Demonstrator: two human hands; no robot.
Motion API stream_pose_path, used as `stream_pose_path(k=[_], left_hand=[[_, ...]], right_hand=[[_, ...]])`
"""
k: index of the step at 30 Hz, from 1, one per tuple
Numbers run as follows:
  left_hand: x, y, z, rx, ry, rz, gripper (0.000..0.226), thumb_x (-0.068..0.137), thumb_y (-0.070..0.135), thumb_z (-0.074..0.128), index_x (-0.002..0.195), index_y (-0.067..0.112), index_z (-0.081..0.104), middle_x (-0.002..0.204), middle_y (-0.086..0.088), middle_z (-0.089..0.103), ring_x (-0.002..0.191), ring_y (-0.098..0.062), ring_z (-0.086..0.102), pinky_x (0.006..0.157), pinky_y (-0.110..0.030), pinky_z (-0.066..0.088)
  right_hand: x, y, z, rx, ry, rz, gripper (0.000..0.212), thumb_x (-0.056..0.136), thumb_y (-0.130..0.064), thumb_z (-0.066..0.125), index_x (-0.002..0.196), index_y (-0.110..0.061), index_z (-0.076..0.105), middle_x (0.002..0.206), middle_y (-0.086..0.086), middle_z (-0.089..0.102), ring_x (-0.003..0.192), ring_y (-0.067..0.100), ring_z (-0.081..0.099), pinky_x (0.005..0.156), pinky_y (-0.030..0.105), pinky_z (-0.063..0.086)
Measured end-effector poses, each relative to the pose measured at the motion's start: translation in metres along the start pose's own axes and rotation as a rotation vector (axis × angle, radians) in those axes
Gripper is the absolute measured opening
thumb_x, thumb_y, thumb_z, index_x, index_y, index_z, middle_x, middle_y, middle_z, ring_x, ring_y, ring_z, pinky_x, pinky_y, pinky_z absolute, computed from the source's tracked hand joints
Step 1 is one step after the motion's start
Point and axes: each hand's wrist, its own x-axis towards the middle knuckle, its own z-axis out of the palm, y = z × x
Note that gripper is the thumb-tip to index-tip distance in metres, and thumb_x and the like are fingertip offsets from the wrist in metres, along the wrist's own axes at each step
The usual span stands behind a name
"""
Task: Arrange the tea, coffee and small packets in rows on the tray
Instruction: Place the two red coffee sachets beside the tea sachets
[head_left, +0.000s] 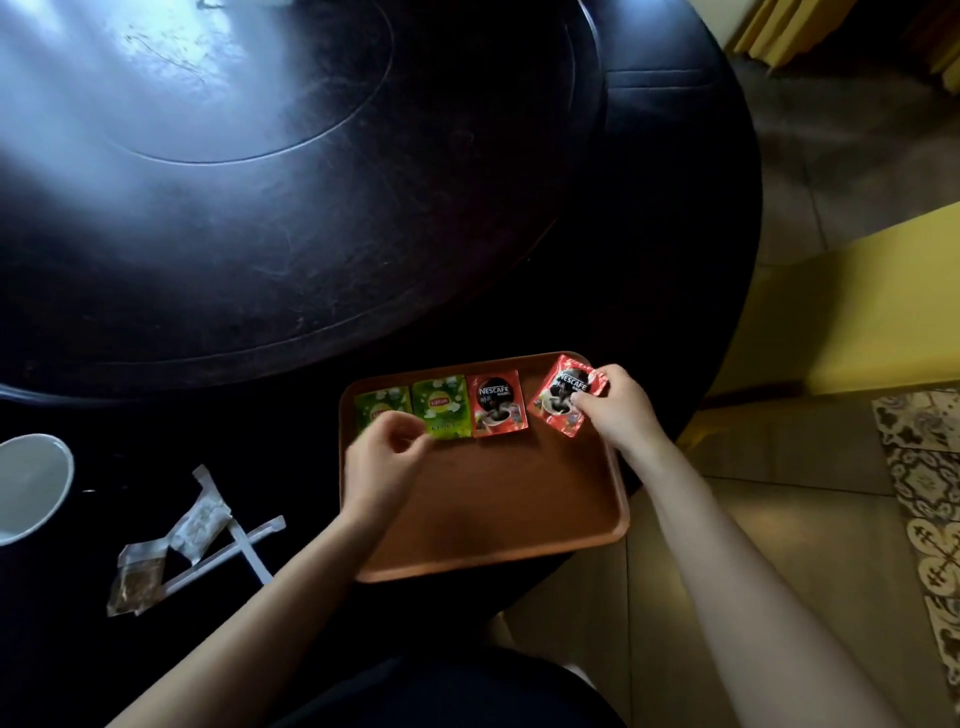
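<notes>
An orange-brown tray lies at the near edge of the dark round table. Along its far side sit two green Lipton tea packets and a red Nescafe coffee packet, side by side. My right hand pinches a second red Nescafe packet, tilted, at the tray's far right corner. My left hand hovers over the tray's left part with fingers curled, partly covering the leftmost tea packet; nothing shows in it. Small clear and white packets with long white sticks lie on the table left of the tray.
A white cup stands at the left edge of the table. A raised round turntable fills the table's middle. To the right are a tiled floor, a patterned rug and yellow furniture.
</notes>
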Motion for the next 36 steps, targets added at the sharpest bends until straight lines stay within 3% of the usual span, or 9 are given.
stream_pose_path(k=[2, 5, 9, 13, 20, 36], left_hand=[[0.002, -0.018, -0.018, 0.151, 0.116, 0.051, 0.015, 0.076, 0.011, 0.068, 0.091, 0.010, 0.064, 0.092, -0.008, 0.063, 0.082, -0.017, 0.057, 0.076, -0.026, 0.042], [0.002, -0.040, -0.032, 0.226, 0.213, -0.018, 0.027, 0.076, 0.009, 0.067, 0.102, 0.007, 0.060, 0.105, -0.015, 0.054, 0.097, -0.023, 0.051, 0.085, -0.027, 0.038], [0.005, -0.054, -0.033, 0.234, 0.213, -0.119, 0.041, 0.075, 0.003, 0.063, 0.114, 0.004, 0.054, 0.115, -0.021, 0.052, 0.110, -0.032, 0.048, 0.095, -0.037, 0.038], [0.008, -0.055, -0.032, 0.145, 0.166, -0.214, 0.042, 0.076, 0.000, 0.059, 0.118, 0.004, 0.052, 0.114, -0.018, 0.062, 0.102, -0.029, 0.058, 0.081, -0.031, 0.042], [0.009, -0.058, -0.031, 0.118, 0.166, -0.221, 0.036, 0.076, 0.000, 0.057, 0.111, 0.008, 0.056, 0.103, -0.012, 0.067, 0.084, -0.018, 0.057, 0.073, -0.027, 0.039], [0.006, -0.063, -0.032, 0.069, 0.178, -0.218, 0.035, 0.076, 0.001, 0.056, 0.111, 0.009, 0.058, 0.105, -0.012, 0.068, 0.086, -0.017, 0.057, 0.076, -0.029, 0.043]], right_hand=[[0.011, -0.004, 0.000, -0.170, -0.101, -0.014, 0.035, 0.086, -0.011, 0.055, 0.120, -0.009, 0.044, 0.116, 0.016, 0.061, 0.101, 0.028, 0.062, 0.082, 0.038, 0.054], [0.018, -0.009, 0.003, -0.340, -0.211, -0.048, 0.042, 0.086, -0.010, 0.054, 0.125, -0.010, 0.040, 0.122, 0.018, 0.058, 0.105, 0.028, 0.061, 0.079, 0.033, 0.051], [0.017, -0.009, 0.013, -0.439, -0.026, -0.100, 0.048, 0.086, -0.013, 0.060, 0.129, -0.010, 0.038, 0.127, 0.019, 0.056, 0.111, 0.032, 0.059, 0.079, 0.034, 0.050], [0.010, -0.001, 0.023, -0.402, 0.120, -0.174, 0.045, 0.086, -0.014, 0.061, 0.126, -0.007, 0.041, 0.123, 0.019, 0.058, 0.109, 0.032, 0.059, 0.077, 0.034, 0.052], [0.007, 0.008, 0.033, -0.393, 0.235, -0.261, 0.036, 0.088, -0.013, 0.058, 0.121, -0.004, 0.047, 0.122, 0.018, 0.055, 0.113, 0.031, 0.053, 0.087, 0.035, 0.049], [-0.010, 0.002, 0.035, -0.535, 0.309, -0.257, 0.038, 0.091, -0.013, 0.049, 0.126, -0.001, 0.043, 0.127, 0.021, 0.050, 0.117, 0.031, 0.046, 0.087, 0.034, 0.048]])
